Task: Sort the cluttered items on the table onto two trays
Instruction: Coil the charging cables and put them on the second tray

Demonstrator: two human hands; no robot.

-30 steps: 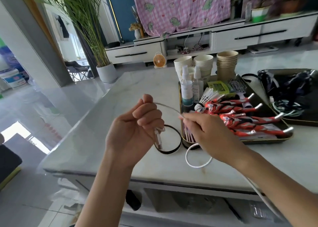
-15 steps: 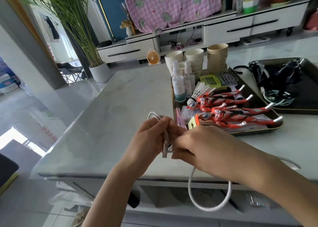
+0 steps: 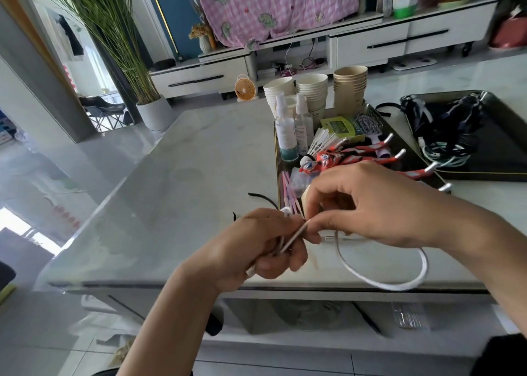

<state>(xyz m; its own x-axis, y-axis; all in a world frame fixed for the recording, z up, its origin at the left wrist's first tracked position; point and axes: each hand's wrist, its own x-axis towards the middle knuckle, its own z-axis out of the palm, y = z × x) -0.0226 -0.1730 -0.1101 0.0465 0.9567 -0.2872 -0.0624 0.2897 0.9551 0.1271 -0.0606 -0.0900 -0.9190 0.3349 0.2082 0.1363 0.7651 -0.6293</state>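
Two hands grip white cable (image 3: pixel 382 283), loop hanging below right hand (image 3: pixel 379 204), left hand (image 3: pixel 256 247)

White cable (image 3: pixel 399 285): slack. Your left grip (image 3: pixel 262 247) bunches one part of it and your right grip (image 3: pixel 370 207) pinches a strand. The rest hangs as a loop past the near edge of the surface (image 3: pixel 185 190).

Black band (image 3: pixel 261 196): lies on the surface just beside the near tray (image 3: pixel 277 176), partly hidden behind your left grip.

Near tray: two spray bottles (image 3: pixel 285 130) upright at the far left, a shuttlecock (image 3: pixel 320 141), red figures (image 3: pixel 356 154) lying flat, a green packet (image 3: pixel 339 126), a hairbrush (image 3: pixel 368 123), and pink sticks (image 3: pixel 288 193) at the near left.

Dark tray (image 3: pixel 499 147), to the right: black cords (image 3: pixel 445 118) piled, and a teal-and-white coil (image 3: pixel 445 158) at the near left.
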